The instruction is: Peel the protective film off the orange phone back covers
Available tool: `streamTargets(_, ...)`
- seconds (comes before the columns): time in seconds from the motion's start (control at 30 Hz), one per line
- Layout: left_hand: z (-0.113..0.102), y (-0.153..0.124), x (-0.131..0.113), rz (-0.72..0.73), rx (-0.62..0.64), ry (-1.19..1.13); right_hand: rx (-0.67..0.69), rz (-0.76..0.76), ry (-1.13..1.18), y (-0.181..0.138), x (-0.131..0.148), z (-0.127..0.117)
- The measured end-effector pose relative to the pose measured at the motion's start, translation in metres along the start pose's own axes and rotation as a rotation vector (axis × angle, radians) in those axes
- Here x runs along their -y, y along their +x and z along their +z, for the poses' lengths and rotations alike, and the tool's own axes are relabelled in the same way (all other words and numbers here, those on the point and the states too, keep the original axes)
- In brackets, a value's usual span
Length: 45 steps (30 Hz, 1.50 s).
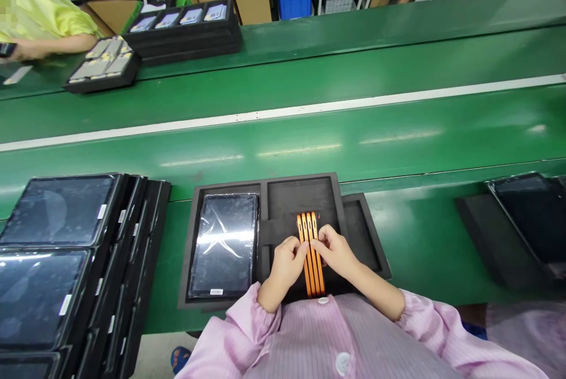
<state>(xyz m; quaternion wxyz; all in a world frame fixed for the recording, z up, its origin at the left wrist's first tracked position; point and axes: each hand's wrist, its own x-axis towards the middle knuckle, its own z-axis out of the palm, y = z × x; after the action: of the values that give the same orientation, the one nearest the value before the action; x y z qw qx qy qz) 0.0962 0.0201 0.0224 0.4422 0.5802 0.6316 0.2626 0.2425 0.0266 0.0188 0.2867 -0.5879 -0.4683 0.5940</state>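
A stack of several thin flat pieces with orange edges (pixel 311 273) stands on edge over the black foam tray (pixel 303 190), close to my body. Cut-outs show along their orange edges, but their faces are hidden, so I cannot tell their exact kind. My left hand (pixel 287 262) closes on the stack's left side, thumb and fingers pressed together. From the right, my right hand (pixel 337 250) grips it too, with the thumb against the edges. In the tray's left compartment lies a film-covered tablet (pixel 224 246) with a small white label.
Stacked trays of tablets (pixel 57 211) rise at the left. Another black tray (pixel 365 231) sits partly under mine, and a tablet (pixel 530 220) lies far right. Across the green bench (pixel 283 96), a co-worker's arm (pixel 57 46) is near a tray of grey parts (pixel 104 61).
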Motion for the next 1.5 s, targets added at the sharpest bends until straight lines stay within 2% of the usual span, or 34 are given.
streamTargets(0.1, 0.002, 0.001, -0.002, -0.019, -0.021, -0.008, -0.037, -0.012, -0.046, 0.001, 0.001, 0.001)
streamTargets(0.23, 0.002, 0.001, -0.004, -0.044, -0.019, -0.036, -0.002, 0.056, -0.003, 0.002, 0.000, 0.002)
streamTargets(0.37, 0.000, 0.003, -0.003, -0.067, -0.005, -0.079, -0.007, 0.051, 0.018, 0.002, 0.000, 0.001)
streamTargets(0.57, -0.002, 0.009, 0.003, -0.142, 0.108, -0.208, 0.111, 0.103, 0.124, 0.008, -0.001, -0.002)
streamTargets(0.77, -0.002, 0.013, 0.003, -0.216, 0.169, -0.304, 0.131, 0.124, 0.134, 0.010, 0.001, -0.002)
streamTargets(1.03, -0.001, 0.014, 0.002, -0.240, 0.140, -0.228, 0.053, 0.112, 0.000, 0.008, 0.009, -0.003)
streamTargets(1.33, 0.003, 0.015, 0.002, -0.198, 0.082, -0.128, -0.002, 0.104, -0.137, 0.011, 0.008, -0.002)
streamTargets(1.5, 0.002, -0.002, 0.002, -0.131, 0.054, -0.127, -0.114, 0.021, -0.292, 0.003, 0.011, -0.002)
